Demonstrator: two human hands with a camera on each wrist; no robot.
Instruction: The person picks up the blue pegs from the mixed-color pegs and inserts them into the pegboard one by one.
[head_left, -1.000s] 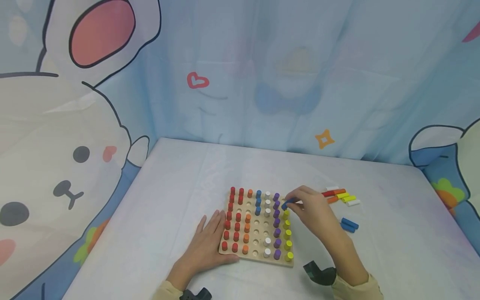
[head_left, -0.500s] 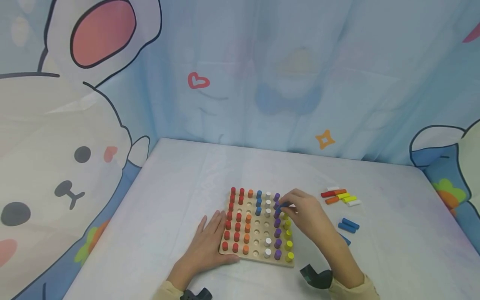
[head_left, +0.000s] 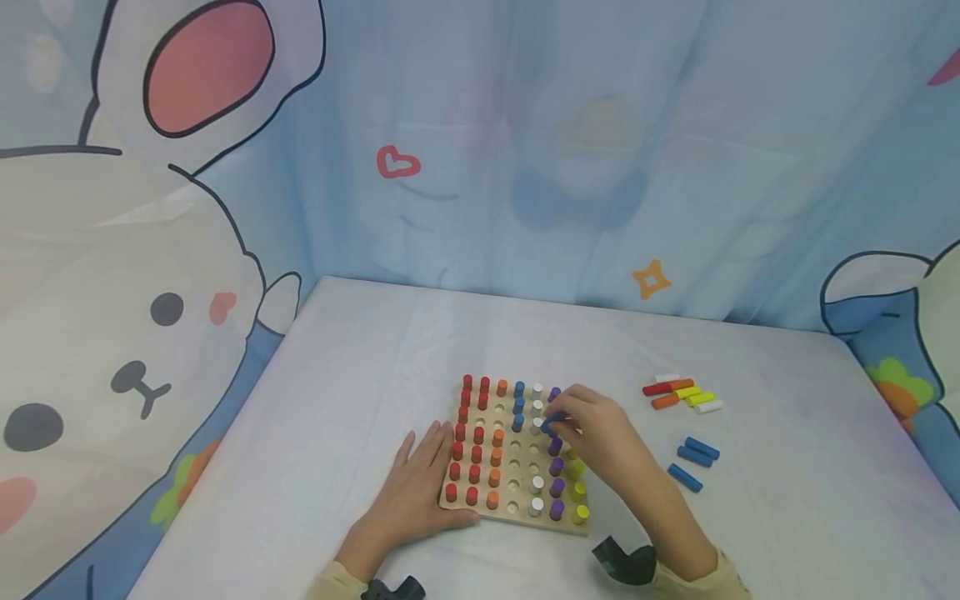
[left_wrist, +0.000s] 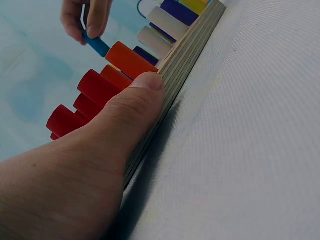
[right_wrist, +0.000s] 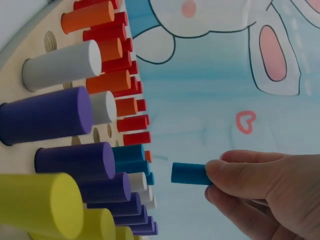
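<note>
A wooden pegboard [head_left: 525,518] stands on the white table with columns of red, orange, blue, white, purple and yellow pegs in its holes. Between thumb and fingers my right hand [head_left: 602,433] pinches a blue peg [right_wrist: 191,173], held above the board near the white and purple columns. In the right wrist view that peg is clear of the standing pegs. My left hand [head_left: 414,483] rests along the board's left side, fingers straight, its thumb [left_wrist: 135,102] against the near edge by the red pegs [left_wrist: 97,86]. Bare holes show in the blue, white and orange columns.
Right of the board lie several loose blue pegs [head_left: 685,478]. Farther back is a small group of red, orange, yellow [head_left: 699,398] and white pegs. A printed curtain [head_left: 480,167] hangs behind the table.
My right hand has carried the blue peg leftward, from over the yellow column to near the white one. The left hand stays in place on the board.
</note>
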